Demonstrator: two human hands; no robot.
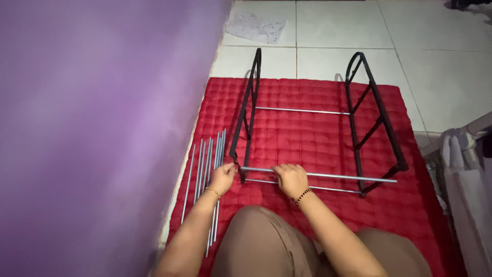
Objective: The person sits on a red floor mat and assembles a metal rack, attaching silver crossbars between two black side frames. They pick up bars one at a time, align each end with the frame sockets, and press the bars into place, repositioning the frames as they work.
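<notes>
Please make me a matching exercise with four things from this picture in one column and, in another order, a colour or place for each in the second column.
1. quilted mat
2. side frames
3. loose rods
4. wall

A. purple, on the left
B. black, standing upright
C. red, spread on the tiled floor
D. silver, lying along the mat's left edge

Pairs: 1-C, 2-B, 3-D, 4-A

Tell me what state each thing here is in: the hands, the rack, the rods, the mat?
Left hand: steadying the near foot of the left black frame.
Right hand: closed around a silver rod.
Rack: partly built, both black side frames upright, right frame joined by three rods.
Spare rods: lying loose, side by side.
Red quilted mat: spread flat on the tiled floor.
</notes>
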